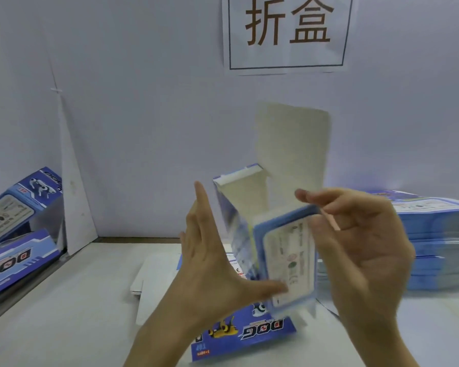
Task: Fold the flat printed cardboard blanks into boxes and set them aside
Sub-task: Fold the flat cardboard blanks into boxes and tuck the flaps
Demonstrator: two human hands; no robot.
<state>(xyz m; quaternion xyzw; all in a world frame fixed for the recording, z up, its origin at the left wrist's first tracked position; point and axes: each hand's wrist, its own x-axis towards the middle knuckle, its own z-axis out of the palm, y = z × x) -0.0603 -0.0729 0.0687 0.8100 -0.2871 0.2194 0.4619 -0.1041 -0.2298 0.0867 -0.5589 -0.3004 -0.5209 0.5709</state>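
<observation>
A half-formed blue printed box point(286, 250) is held up above the table, its plain lid flap point(292, 144) standing upright at the back. My left hand point(212, 266) lies flat against the box's left side, fingers straight up, thumb under its lower end. My right hand point(361, 242) has its fingers curled over the box's top right edge, palm toward the box's labelled panel. Another flat blue blank point(249, 332) printed "DOG" lies on the table beneath the box.
A tall stack of flat blue blanks point(440, 245) sits at the right. Folded boxes point(13, 223) lie in a pile at the left behind a white divider point(72, 181). A white sheet point(154, 276) lies on the table. A paper sign point(286, 33) hangs on the wall.
</observation>
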